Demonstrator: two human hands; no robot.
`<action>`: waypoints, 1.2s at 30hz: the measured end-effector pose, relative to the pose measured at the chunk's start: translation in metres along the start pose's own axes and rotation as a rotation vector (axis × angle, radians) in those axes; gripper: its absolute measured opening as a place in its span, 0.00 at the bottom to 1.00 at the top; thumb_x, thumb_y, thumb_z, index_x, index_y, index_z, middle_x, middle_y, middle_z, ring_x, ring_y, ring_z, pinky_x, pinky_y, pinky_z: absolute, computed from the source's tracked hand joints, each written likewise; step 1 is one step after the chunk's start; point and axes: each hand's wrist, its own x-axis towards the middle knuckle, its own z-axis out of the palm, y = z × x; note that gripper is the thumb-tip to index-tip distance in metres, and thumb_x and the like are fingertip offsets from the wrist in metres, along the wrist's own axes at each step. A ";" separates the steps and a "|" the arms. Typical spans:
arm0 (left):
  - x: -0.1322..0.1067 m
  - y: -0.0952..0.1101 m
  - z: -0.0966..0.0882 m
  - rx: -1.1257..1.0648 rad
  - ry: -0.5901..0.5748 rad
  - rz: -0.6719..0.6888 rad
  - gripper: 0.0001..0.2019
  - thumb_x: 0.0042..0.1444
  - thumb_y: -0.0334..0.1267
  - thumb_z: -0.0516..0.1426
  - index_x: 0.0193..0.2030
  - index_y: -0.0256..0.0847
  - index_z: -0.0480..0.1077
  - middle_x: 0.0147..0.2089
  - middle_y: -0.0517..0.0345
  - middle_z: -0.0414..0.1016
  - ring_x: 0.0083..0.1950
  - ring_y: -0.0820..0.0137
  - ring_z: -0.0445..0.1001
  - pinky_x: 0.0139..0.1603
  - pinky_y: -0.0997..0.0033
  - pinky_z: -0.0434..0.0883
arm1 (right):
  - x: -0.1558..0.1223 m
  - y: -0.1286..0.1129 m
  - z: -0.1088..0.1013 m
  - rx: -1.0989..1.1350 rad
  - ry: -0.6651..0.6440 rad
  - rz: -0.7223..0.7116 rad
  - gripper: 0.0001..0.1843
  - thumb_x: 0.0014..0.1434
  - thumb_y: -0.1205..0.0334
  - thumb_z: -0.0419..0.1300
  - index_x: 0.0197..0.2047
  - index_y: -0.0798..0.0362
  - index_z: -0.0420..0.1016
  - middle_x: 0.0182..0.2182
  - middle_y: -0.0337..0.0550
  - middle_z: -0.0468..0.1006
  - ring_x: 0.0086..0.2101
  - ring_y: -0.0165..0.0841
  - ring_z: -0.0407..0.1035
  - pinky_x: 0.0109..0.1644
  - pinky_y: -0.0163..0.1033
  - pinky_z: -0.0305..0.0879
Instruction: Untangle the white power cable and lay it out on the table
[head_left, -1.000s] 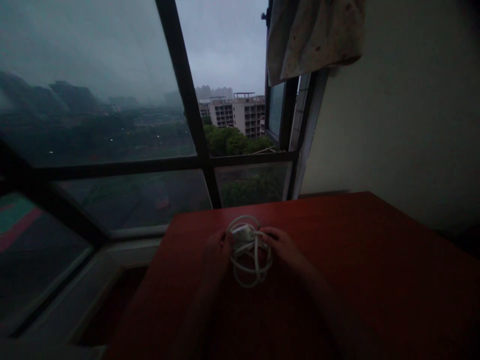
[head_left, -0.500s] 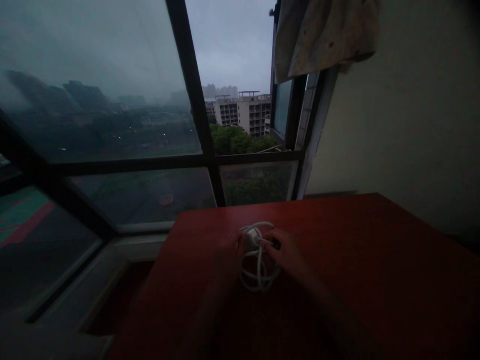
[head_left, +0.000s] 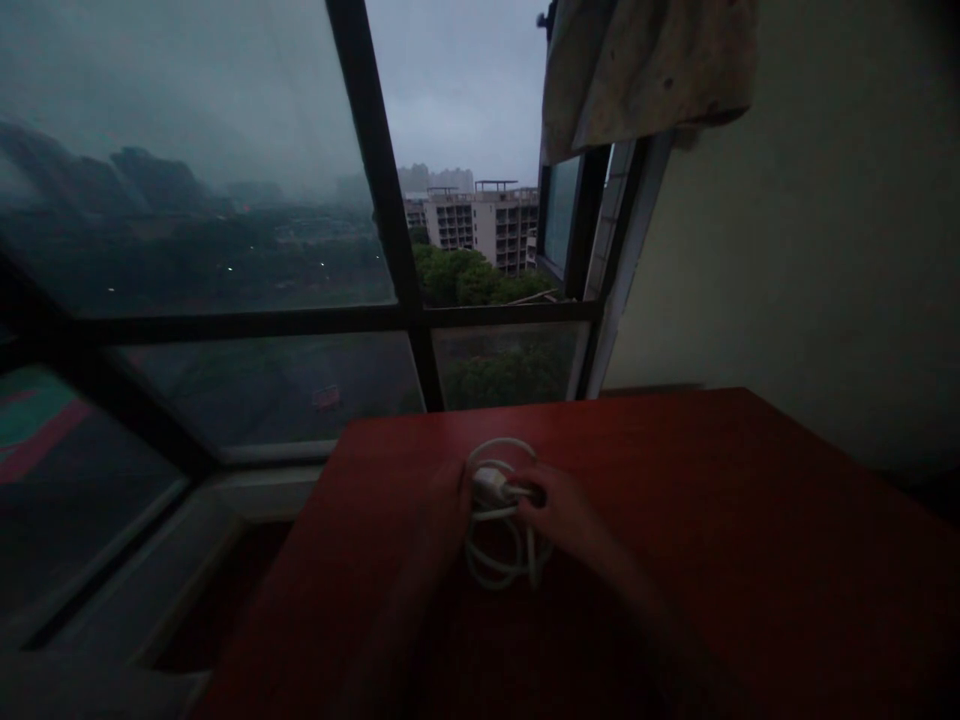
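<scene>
Cable point(head_left: 499, 545), white, bunched in loose loops near the window-side edge of the red table point(head_left: 750, 520), with a small white plug block point(head_left: 489, 484) sitting in the upper part of the bundle. Right hand point(head_left: 562, 510) is closed in a fingertip pinch on the cable right at the block's right side; a dark bit shows there, too dim to identify. Left hand point(head_left: 450, 505) is against the block's left side, touching or nearly so, but the light is too poor to tell if it is gripping or just resting. The lower loops lie on the table between both wrists. Judgement: light, limp, springy cord; the loops will slide and spread if lifted by one strand, and the smooth jacket is likely a bit slippery. The block is the only rigid part, so it is the best place to hold, or else pinch across several strands where they cross. Not fragile. Behind: window point(head_left: 225, 200), pale wall point(head_left: 810, 250), cloth point(head_left: 645, 70) hanging at the top.
</scene>
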 end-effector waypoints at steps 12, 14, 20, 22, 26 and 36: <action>0.003 -0.008 0.005 -0.265 0.010 -0.145 0.16 0.61 0.46 0.47 0.40 0.39 0.72 0.39 0.52 0.78 0.40 0.64 0.75 0.43 0.66 0.70 | 0.006 0.012 0.003 0.067 0.094 -0.022 0.08 0.56 0.67 0.59 0.36 0.53 0.80 0.34 0.43 0.75 0.36 0.34 0.69 0.41 0.37 0.63; 0.003 -0.010 0.006 -0.278 0.034 -0.155 0.16 0.61 0.46 0.48 0.40 0.38 0.72 0.39 0.52 0.78 0.41 0.64 0.75 0.43 0.66 0.70 | 0.006 0.012 0.004 0.062 0.091 -0.022 0.08 0.55 0.66 0.60 0.37 0.52 0.79 0.35 0.44 0.75 0.37 0.34 0.69 0.42 0.37 0.64; 0.001 -0.011 0.007 -0.271 0.100 -0.206 0.17 0.59 0.47 0.51 0.46 0.39 0.72 0.45 0.50 0.78 0.46 0.61 0.75 0.47 0.63 0.70 | 0.002 0.005 0.000 0.028 0.045 -0.030 0.08 0.55 0.62 0.62 0.39 0.51 0.80 0.35 0.43 0.75 0.36 0.33 0.69 0.40 0.36 0.64; 0.001 -0.011 0.005 -0.282 0.126 -0.221 0.17 0.58 0.47 0.53 0.46 0.39 0.73 0.46 0.49 0.78 0.46 0.60 0.75 0.47 0.62 0.70 | 0.002 0.005 0.001 0.018 0.062 -0.049 0.08 0.57 0.61 0.61 0.39 0.50 0.80 0.35 0.42 0.75 0.36 0.33 0.69 0.40 0.37 0.65; 0.003 -0.011 0.002 -0.347 0.169 -0.256 0.18 0.54 0.48 0.55 0.44 0.38 0.74 0.44 0.48 0.79 0.44 0.59 0.76 0.46 0.62 0.71 | 0.003 0.010 0.008 0.071 0.150 -0.114 0.07 0.57 0.63 0.61 0.38 0.50 0.81 0.35 0.44 0.76 0.37 0.34 0.70 0.41 0.38 0.66; 0.005 -0.011 0.004 -0.442 0.176 -0.296 0.14 0.51 0.45 0.56 0.39 0.37 0.73 0.38 0.51 0.78 0.39 0.61 0.76 0.41 0.64 0.70 | 0.005 0.018 0.014 0.198 0.244 -0.100 0.06 0.55 0.64 0.63 0.35 0.51 0.82 0.33 0.43 0.77 0.35 0.33 0.72 0.38 0.36 0.67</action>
